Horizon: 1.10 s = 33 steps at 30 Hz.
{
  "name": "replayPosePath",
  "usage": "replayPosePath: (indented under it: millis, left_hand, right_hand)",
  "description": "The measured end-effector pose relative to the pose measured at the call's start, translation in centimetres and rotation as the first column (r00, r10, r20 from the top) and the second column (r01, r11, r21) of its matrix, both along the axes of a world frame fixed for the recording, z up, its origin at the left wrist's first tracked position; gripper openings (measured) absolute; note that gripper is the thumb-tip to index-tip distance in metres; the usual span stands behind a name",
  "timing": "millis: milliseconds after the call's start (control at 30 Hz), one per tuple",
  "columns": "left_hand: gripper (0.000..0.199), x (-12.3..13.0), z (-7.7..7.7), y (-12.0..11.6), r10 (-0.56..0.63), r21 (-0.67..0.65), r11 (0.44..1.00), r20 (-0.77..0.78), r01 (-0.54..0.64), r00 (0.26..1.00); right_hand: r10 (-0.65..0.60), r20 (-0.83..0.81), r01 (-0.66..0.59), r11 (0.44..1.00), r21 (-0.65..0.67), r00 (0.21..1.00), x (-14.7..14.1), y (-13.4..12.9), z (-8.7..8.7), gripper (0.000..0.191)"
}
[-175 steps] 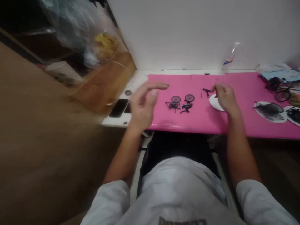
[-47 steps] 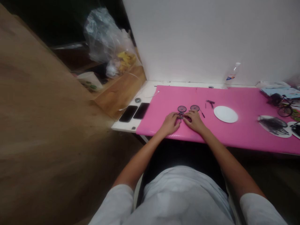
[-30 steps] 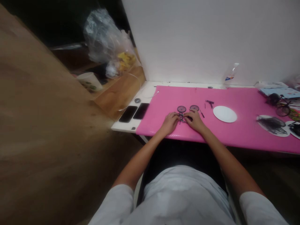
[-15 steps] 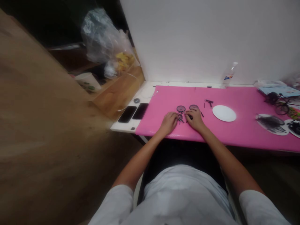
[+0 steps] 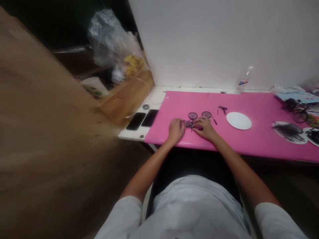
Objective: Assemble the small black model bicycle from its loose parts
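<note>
A small dark model bicycle frame (image 5: 189, 124) is between my two hands, just above or on the pink mat (image 5: 164, 136). My left hand (image 5: 176, 130) pinches its left end with curled fingers. On the other side, my right hand (image 5: 204, 128) has its fingers closed at the frame's right end; its fingertips partly hide the parts there. Beyond the hands lie two small spoked wheels, a left one (image 5: 192, 115) and a right one (image 5: 206, 114). A thin dark screwdriver-like tool (image 5: 214, 120) lies just right of my right hand.
A white plate (image 5: 238, 120) and a dark pistol-shaped piece (image 5: 222, 109) are to the right. Farther right stand plates of dark parts (image 5: 290, 131) and a model bicycle (image 5: 299, 114). Two phones (image 5: 136, 121) lie at the left edge; a clear bottle (image 5: 244, 79) stands by the wall.
The frame has turned from pointing toward me to lying more sideways. My left hand has shifted slightly left, and my right hand has moved left onto the frame.
</note>
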<state>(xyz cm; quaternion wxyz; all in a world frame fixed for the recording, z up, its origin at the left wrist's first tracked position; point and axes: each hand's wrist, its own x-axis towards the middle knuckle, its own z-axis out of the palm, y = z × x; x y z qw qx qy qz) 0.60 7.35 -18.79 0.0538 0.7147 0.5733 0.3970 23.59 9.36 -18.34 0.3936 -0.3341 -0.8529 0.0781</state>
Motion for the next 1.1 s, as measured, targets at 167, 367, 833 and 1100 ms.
replayPosePath:
  millis: [167,367,833,1100]
  left_hand:
    - [0.015,0.5,0.6,-0.5,-0.008,-0.039,0.999,-0.105,0.004,0.994]
    - [0.033,0.7,0.6,-0.6,-0.094,-0.013,0.996,-0.116,0.093,0.989]
    - [0.021,-0.1,1.0,-0.2,-0.081,0.152,0.986,0.085,0.068,0.993]
    - [0.030,-7.3,2.5,2.6,0.248,-0.080,0.961,-0.185,-0.266,0.951]
  right_hand:
    - [-0.013,0.043,0.015,0.999,-0.037,0.999,0.2,0.7,-0.6,0.006]
    - [-0.067,0.031,0.070,0.994,-0.081,0.997,0.2,0.6,-0.6,0.006]
    - [-0.363,-0.099,0.356,0.931,-0.082,0.927,0.7,0.8,-0.1,0.015]
    - [-0.368,-0.113,0.359,0.929,-0.096,0.923,0.6,0.5,0.1,0.015]
